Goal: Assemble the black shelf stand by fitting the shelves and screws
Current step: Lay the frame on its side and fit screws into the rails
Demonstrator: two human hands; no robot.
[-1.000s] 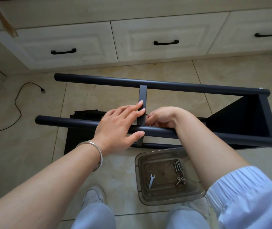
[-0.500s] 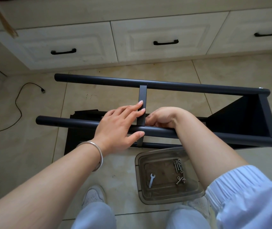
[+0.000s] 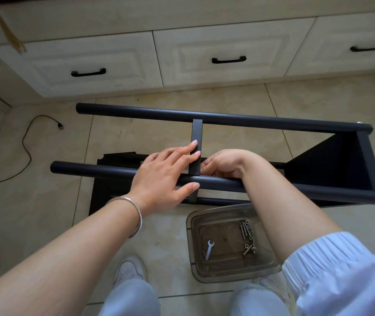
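On the floor, left hand [image 3: 163,176] lies flat, fingers straight, on the shelf stand's [image 3: 227,118] crossbar [image 3: 196,142]; at three o'clock, right hand [image 3: 225,164] curls, grip unclear.

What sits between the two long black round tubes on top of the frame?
In the head view, a flat black crossbar spans between them; the left hand's fingers lie against it.

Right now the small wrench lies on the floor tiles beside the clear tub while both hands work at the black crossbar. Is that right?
Not quite. The head view shows the wrench inside the clear tub, not on the tiles. The left hand and right hand are at the black crossbar.
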